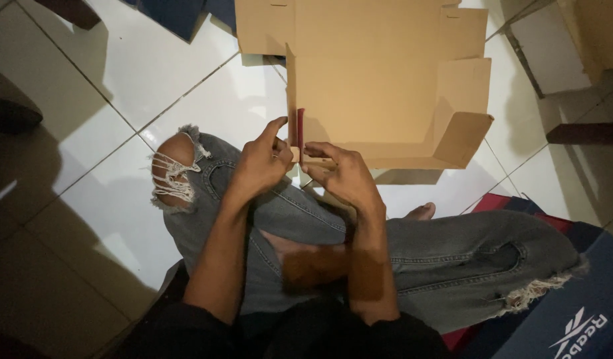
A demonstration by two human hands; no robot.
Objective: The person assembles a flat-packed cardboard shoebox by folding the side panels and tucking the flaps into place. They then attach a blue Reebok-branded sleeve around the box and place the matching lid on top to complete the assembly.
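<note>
Fingers [280,147] of both hands pinch the cardboard box's [379,100] near-left corner flap.

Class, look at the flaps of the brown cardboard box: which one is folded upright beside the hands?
The red-edged flap on the box's left side, touched by the left hand. The other flaps lie out at the right, away from both hands.

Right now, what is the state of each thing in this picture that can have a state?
Brown cardboard box blank: partly folded, right side wall raised, near edge pinched.
Left hand: pinching the box's near corner.
Right hand: gripping the near edge.
Grey ripped jeans: worn, legs crossed.
White tiled floor: bearing the box.
</note>
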